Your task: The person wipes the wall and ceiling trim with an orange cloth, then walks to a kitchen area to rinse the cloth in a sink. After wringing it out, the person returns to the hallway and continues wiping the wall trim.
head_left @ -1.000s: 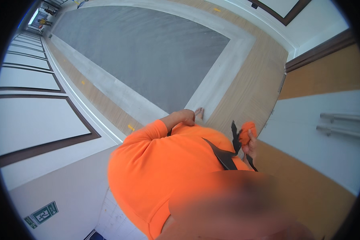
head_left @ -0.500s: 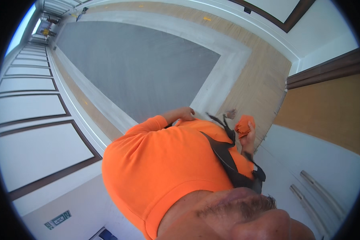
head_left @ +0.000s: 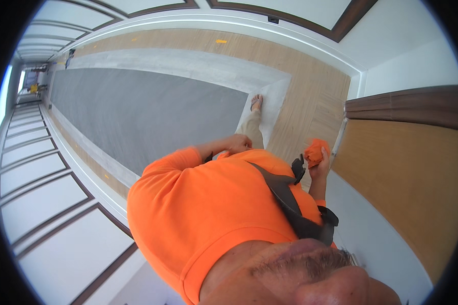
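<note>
In my right hand (head_left: pixel 321 168) is a crumpled orange cloth (head_left: pixel 315 151), held out beside my body on the right. The fingers wrap round its lower part. My left hand (head_left: pixel 238 143) rests at my waist by the hem of my orange shirt (head_left: pixel 213 203), its fingers curled in. Whatever those fingers grip, if anything, is hidden. A dark strap (head_left: pixel 282 195) crosses the right side of my chest, with a loose black end near the right hand.
A bare foot in a sandal (head_left: pixel 257 103) stands on the pale border of the grey floor (head_left: pixel 152 109). Wood-look flooring (head_left: pixel 310 101) runs round it, with small orange tape marks (head_left: pixel 221 41). Panelled white walls line both sides; a tan board (head_left: pixel 392 188) is at right.
My view has turned, and the corridor has swung lower left. One leg and its sandalled foot now show ahead. The cloth in my right hand has moved slightly up and right.
</note>
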A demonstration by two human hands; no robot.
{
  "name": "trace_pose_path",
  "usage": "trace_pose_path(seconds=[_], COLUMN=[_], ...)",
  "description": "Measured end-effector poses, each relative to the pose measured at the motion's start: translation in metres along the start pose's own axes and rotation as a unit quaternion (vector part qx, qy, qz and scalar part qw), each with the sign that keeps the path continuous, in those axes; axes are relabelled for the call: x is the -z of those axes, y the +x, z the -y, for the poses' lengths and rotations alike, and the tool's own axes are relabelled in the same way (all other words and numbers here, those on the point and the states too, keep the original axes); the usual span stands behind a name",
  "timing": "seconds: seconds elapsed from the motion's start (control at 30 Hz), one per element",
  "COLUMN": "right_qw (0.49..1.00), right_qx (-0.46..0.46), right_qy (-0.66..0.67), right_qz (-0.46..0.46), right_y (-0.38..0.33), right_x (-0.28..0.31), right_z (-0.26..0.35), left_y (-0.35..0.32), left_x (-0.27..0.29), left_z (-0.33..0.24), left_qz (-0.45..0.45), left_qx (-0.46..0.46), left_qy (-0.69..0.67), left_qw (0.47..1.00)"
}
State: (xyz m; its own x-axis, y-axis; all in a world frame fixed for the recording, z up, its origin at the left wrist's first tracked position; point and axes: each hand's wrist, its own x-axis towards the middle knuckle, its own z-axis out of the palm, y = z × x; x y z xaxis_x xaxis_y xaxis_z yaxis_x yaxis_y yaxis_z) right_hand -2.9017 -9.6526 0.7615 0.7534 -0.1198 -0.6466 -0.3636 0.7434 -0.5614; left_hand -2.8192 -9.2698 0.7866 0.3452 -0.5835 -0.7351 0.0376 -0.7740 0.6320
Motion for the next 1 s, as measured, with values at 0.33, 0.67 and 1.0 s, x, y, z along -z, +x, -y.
trace_pose_path(seconds=[0.33, 0.67, 1.0], right_qw=[0.984, 0.949, 0.94], right_qx=[0.063, 0.171, 0.191], right_qy=[0.155, 0.266, 0.269], right_qz=[-0.056, 0.012, 0.089], right_y=[0.085, 0.156, 0.259], right_x=[-0.091, -0.114, -0.081], right_z=[0.075, 0.188, 0.278], left_y=[0.199, 0.292, 0.307], left_x=[0.129, 0.247, 0.28], left_z=[-0.038, -0.092, -0.139], left_qz=[0.211, 0.343, 0.329], left_qx=[-0.097, 0.037, 0.073], left_qy=[0.098, 0.109, 0.018], left_qw=[0.968, 0.932, 0.941])
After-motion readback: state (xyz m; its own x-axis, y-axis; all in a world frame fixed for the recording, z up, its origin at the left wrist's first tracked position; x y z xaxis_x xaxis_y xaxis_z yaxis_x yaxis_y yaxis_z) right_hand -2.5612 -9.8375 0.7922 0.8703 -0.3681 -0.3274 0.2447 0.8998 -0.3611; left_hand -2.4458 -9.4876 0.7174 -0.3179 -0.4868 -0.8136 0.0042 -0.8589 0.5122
